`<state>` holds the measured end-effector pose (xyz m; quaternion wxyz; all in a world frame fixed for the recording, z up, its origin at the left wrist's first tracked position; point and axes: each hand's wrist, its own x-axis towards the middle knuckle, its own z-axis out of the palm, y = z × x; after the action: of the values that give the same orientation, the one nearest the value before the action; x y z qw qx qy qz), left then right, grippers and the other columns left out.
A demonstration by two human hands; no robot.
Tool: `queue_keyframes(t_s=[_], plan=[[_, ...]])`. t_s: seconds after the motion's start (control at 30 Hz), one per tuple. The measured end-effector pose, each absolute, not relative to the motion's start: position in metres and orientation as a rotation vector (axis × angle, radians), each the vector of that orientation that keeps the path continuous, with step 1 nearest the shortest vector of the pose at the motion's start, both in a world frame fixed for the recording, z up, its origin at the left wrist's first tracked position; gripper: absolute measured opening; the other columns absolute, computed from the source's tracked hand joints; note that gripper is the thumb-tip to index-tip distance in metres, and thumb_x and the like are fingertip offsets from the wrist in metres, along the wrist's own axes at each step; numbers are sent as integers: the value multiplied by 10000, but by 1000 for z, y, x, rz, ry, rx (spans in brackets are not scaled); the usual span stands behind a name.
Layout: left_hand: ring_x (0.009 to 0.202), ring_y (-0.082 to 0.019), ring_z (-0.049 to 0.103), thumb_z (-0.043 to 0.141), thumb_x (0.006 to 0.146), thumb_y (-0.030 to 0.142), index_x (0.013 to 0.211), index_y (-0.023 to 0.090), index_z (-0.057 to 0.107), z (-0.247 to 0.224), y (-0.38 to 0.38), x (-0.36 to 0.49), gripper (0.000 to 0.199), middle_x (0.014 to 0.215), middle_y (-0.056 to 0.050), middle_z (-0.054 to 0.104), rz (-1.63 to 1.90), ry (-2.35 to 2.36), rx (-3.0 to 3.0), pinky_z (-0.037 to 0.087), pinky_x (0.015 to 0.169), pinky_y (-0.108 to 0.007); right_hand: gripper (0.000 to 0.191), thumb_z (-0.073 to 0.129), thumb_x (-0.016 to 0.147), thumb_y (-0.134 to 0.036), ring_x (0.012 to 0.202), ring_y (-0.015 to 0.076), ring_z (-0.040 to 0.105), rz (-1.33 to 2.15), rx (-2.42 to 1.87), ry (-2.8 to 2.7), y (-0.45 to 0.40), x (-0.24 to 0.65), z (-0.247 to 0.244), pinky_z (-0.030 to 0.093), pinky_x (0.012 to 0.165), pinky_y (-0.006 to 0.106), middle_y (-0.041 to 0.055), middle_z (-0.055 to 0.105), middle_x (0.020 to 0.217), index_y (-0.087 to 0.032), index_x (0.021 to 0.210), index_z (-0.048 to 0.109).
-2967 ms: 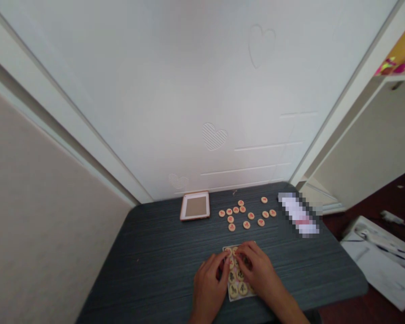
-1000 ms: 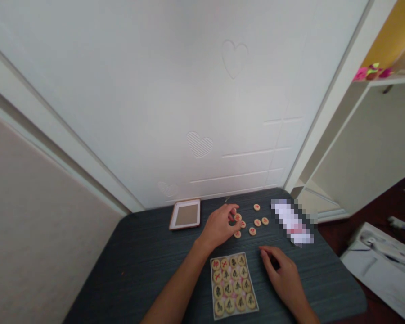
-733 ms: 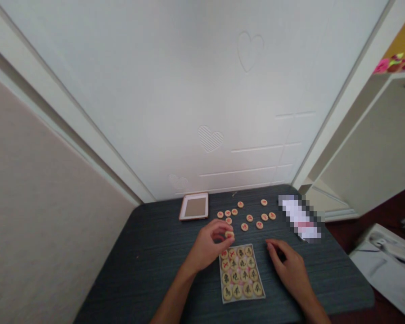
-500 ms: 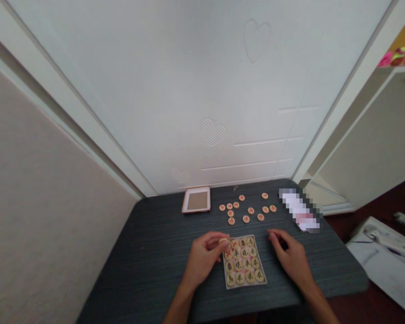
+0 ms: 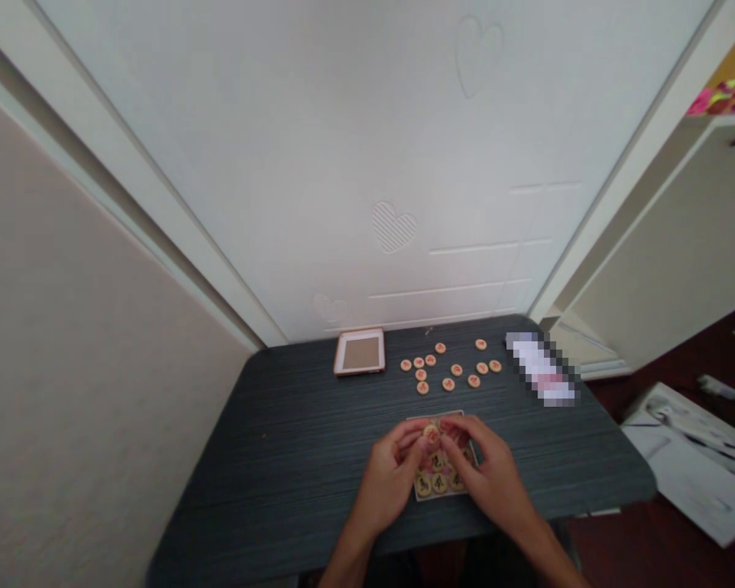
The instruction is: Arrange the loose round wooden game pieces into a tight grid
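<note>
A round wooden piece with a red character is pinched between the fingertips of my left hand and my right hand. Both hands are over a shallow square box, hiding much of it. Inside the box, several pieces with black characters show near its front edge. Behind the hands, several loose red-character pieces lie spread on the dark table.
A shallow box lid lies at the back of the table, left of the loose pieces. At the right back is a blurred-out flat object. A white panel with heart shapes rises behind the table.
My right hand has moved left from beside the box to meet my left hand, and now also touches the piece. The view has shifted slightly.
</note>
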<state>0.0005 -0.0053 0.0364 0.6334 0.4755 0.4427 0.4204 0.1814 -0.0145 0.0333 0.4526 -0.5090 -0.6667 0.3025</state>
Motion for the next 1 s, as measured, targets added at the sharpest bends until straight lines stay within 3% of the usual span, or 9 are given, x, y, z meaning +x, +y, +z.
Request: queue_keyframes(t_s=[0.23,0.4,0.57,1.0], plan=[[921,-233,744,689,881,414,1010,173,742,30,-16,-7,278,1024,-99,783,992,1187,1226,599,814,-323,195,655,930,-398,901,195,708,1034,-1304,-1523,-17,173,24,543,834,294,33,749,989,-237,1036,692],[844,-211,725,587,941,407,1017,222,733,13,-26,-19,248,952,-54,777,998,1540,1513,567,791,-321,171,651,921,-376,817,186,701,1143,-1353,-1514,-22,176,17,545,754,283,32,743,937,-222,992,676],[820,-196,710,532,971,373,966,240,694,3,-31,-22,209,885,-26,759,886,1596,1691,539,814,-313,123,627,923,-325,722,167,665,1129,-1353,-1695,-20,169,17,517,689,260,11,713,814,-218,895,680],[824,-218,678,564,945,396,969,257,676,4,-34,-16,180,880,-29,733,831,1613,1725,488,805,-339,124,620,927,-284,704,174,669,911,-1403,-1804,-19,159,6,511,694,278,11,722,806,-222,880,716]])
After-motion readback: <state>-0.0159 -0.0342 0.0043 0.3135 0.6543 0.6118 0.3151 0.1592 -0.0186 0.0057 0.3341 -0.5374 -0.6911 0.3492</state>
